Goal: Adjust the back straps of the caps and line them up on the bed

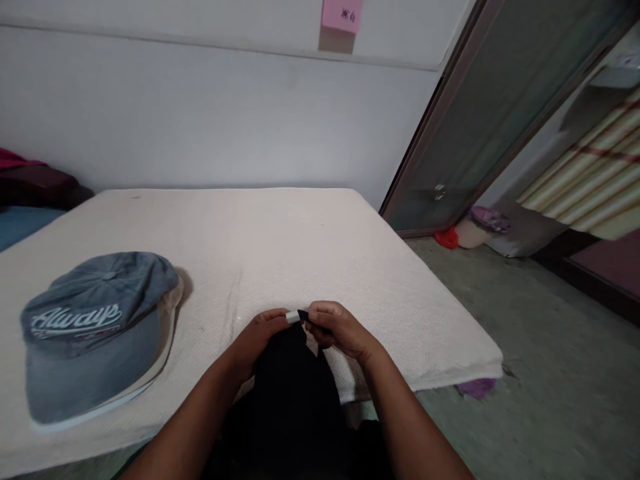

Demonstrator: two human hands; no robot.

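A black cap, its crown toward me, hangs at the near edge of the bed with a small gap below its back strap. My left hand is closed on the cap's edge, thumb against a silver-white buckle. Pinched in the fingers of my right hand is the short black strap that comes out of the buckle. Both hands nearly meet there. Much of the cap's lower part blends into dark clothing. To the left lies a grey-blue cap with white "Always" lettering, stacked on lighter-coloured caps.
The hands are over a bed with a white textured cover. Dark red and blue cloth items lie at the far left. A pink note is on the wall. Right are a sliding door, a striped curtain and grey floor.
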